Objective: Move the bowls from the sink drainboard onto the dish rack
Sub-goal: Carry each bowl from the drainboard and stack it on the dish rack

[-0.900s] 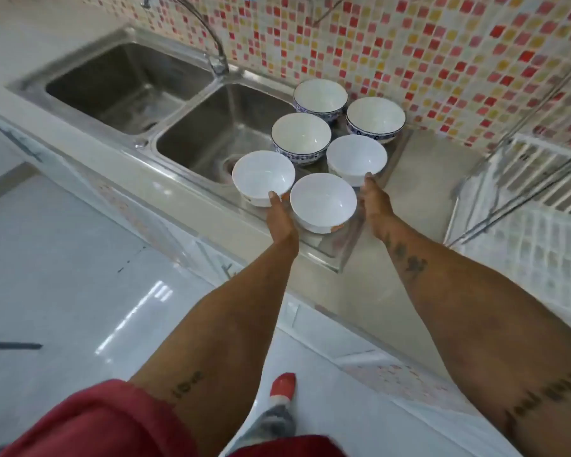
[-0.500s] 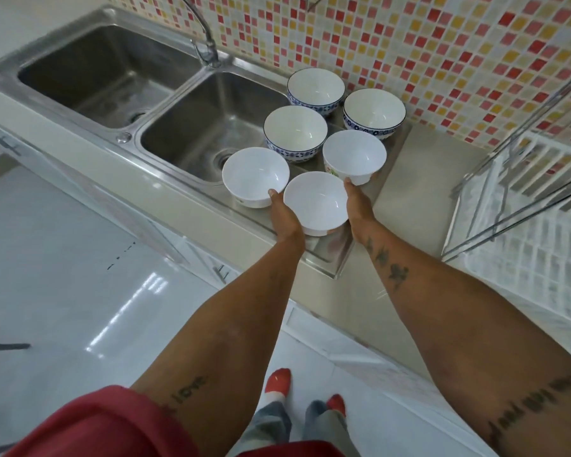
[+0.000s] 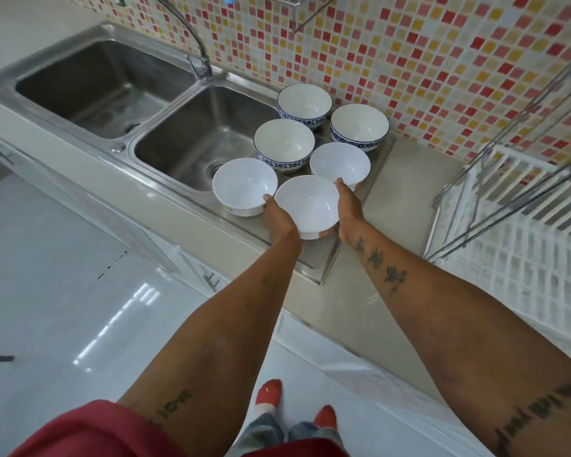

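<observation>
Both hands cup the nearest bowl (image 3: 305,202), plain glossy white and round: left hand (image 3: 277,219) and right hand (image 3: 348,211) press its sides, fingers wrapped under it. It sits on the steel drainboard (image 3: 323,258) with five other bowls, three blue-patterned. The white slatted plastic rack (image 3: 515,258) stands to the right.
</observation>
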Available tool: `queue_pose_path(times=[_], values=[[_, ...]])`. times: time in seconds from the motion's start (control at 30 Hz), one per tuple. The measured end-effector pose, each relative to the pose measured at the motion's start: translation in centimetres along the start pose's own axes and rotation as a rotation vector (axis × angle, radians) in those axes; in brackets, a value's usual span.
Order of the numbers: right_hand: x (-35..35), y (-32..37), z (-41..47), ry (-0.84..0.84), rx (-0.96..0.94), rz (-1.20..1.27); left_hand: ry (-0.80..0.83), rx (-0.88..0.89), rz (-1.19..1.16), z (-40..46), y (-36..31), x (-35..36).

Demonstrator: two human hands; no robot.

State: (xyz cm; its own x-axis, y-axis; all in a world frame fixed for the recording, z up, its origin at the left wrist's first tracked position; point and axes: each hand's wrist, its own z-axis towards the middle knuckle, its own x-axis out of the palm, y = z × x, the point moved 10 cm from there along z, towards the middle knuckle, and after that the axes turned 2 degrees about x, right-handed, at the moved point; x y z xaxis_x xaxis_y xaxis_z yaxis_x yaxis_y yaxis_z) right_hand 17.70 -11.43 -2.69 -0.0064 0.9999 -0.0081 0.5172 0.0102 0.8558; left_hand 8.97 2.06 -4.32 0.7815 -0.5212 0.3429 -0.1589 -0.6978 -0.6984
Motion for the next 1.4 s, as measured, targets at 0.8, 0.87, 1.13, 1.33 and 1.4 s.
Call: queue_pose_path(times=[0.8, 0.87, 1.13, 1.33, 1.4], values=[[-21.1, 35.5, -32.6, -0.577, -1.105, 0.195, 1.108, -0.036, -0.114, -33.0, -15.4, 28.3], [-24.5, 35.3, -33.4, -0.628, -1.104, 0.216, 1.247, -0.126, -0.013, -36.3, -12.9, 30.3], [-37.4, 33.8, -34.2, -0.768, -1.108, 0.35, 1.55, -0.193, 0.462, -45.3, -4.7, 36.1], [-46.1, 32.9, -31.8, -0.837, -0.988, 0.329, 1.418, -0.08, 0.585, -46.6, 0.5, 41.9], [-48.9, 32.4, -29.9, -0.857, -0.834, 0.247, 1.338, 0.149, 0.671, -46.0, 1.6, 44.5]])
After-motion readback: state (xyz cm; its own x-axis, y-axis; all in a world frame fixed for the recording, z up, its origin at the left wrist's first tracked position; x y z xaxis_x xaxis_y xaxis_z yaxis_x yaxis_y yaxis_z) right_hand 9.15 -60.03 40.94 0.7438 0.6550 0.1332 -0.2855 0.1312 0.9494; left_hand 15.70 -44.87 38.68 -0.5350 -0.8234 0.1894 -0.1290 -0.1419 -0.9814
